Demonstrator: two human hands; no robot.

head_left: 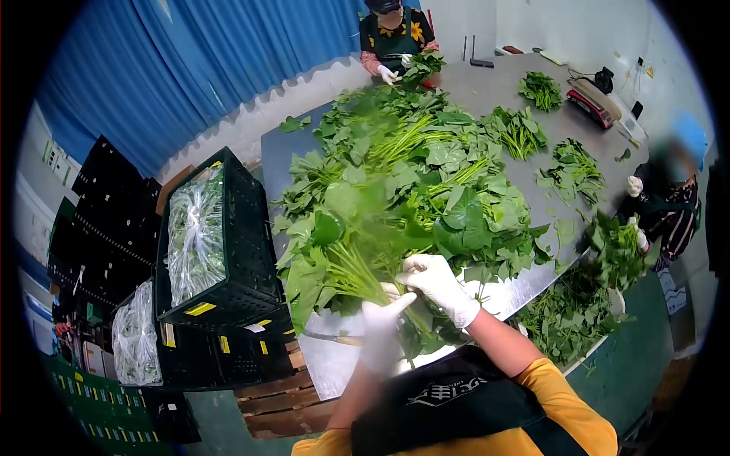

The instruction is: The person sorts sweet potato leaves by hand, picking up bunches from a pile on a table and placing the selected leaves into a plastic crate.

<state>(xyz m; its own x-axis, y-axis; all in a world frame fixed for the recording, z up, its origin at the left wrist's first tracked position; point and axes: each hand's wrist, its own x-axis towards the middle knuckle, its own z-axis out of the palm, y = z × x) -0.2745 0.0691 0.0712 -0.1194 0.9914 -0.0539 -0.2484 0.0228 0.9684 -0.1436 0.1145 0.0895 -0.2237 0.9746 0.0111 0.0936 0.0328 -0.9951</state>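
Wrapped round the stems of a bunch of leafy greens point(351, 267) is my left hand point(384, 323), in a white glove and partly blurred. The leaves fan out up and to the left, and stem ends stick out below the hand. My right hand point(441, 285), also white-gloved, is closed with its fingertips at the stems beside the left hand; which stems it pinches is partly hidden. Just beyond both hands spreads a large pile of loose greens point(464, 171). Left of my left hand, a knife point(346, 340) with a wooden-looking handle lies on the metal table point(323, 372).
Stacked dark crates point(251, 251) with plastic-wrapped greens stand left of the table, over a wooden pallet point(285, 406). Separate bunches point(541, 90) and a scale point(591, 105) are at the far right. Co-workers point(397, 38) handle greens across the table and at right, near a filled container point(566, 319).
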